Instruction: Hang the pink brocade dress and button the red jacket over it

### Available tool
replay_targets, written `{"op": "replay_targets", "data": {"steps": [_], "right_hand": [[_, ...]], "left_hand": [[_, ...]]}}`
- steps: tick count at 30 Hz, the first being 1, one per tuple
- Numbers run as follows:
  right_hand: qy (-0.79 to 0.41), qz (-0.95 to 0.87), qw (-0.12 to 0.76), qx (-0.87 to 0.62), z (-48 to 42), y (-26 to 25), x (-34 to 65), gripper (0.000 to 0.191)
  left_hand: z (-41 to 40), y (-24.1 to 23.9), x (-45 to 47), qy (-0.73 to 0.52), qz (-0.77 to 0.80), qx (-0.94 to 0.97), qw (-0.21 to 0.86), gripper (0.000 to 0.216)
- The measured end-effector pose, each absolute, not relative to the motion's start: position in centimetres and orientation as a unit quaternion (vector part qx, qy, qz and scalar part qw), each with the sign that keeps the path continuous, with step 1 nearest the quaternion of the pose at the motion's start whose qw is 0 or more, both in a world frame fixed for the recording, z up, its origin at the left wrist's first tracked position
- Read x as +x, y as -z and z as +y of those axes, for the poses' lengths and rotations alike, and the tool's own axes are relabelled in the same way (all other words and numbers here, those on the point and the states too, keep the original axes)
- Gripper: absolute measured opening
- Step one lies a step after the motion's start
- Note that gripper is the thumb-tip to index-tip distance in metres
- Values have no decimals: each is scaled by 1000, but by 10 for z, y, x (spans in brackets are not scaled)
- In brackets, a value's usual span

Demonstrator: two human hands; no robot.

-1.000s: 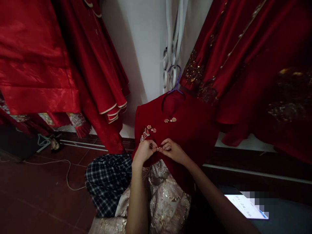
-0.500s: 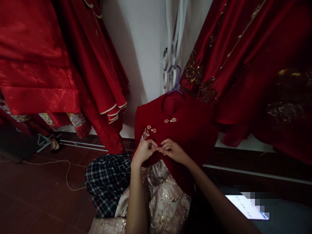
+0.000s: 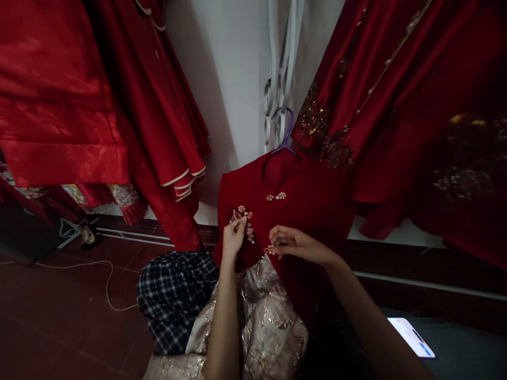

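Note:
A dark red garment (image 3: 312,211) on a purple hanger (image 3: 288,134) lies spread in front of me, over my lap. Pearl-and-gold flower clasps (image 3: 276,197) sit below its neckline. At the garment's left side, my left hand (image 3: 233,238) has thumb and forefinger pinched at a jewelled flower brooch (image 3: 242,212), partly covered by the fingers. My right hand (image 3: 295,244) is curled by the front edge, its fingertips on a small pearl flower clasp (image 3: 270,250). Pale gold patterned fabric (image 3: 273,316) shows beneath the garment.
Red garments hang at left (image 3: 59,105) and right (image 3: 380,105). Behind the hanger stands a white metal rack (image 3: 273,68) against the wall. Checked cloth (image 3: 174,301) covers my left knee. A cable (image 3: 109,285) runs over the floor, and a lit phone (image 3: 412,338) lies at lower right.
My hands were together at the garment's front edge and have moved apart. The left went up and left to the brooch; the right shifted slightly right, with a clasp now showing at its fingertips.

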State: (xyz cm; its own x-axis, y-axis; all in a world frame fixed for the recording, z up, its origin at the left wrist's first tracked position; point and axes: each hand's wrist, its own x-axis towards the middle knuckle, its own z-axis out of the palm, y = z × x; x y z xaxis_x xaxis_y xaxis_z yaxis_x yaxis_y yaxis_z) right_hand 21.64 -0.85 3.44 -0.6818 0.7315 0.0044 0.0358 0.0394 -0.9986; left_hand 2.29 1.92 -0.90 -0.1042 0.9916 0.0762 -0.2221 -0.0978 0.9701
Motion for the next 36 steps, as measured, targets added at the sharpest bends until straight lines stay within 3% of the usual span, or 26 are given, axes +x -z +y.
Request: {"op": "replay_targets", "data": {"steps": [6,14,16,19,23,30,36], "right_hand": [[-632,-672,264,-281,-10,-36,219,32],[-628,-676,261,-284,-9,-32,216,32],[-625,-680,250,-290,-9,-33,219,32],[-619,-694,212,-299,-11,-37,228,32],[-619,-713,148,-294,-15,-45,240,32],[-633,-704,109,-303,-20,-52,256,32],[-624,-701,128,-321,-18,-50,268,32]], "left_hand": [[32,10,39,-656,357,310,589,36],[43,14,37,-636,454,371,501,29],[44,7,35,-584,520,434,447,30],[43,-16,32,-527,616,532,247,34],[45,-55,40,-474,540,693,52,30],[60,-87,59,-307,362,879,-42,24],[66,-89,56,-343,327,880,-3,19]]}}
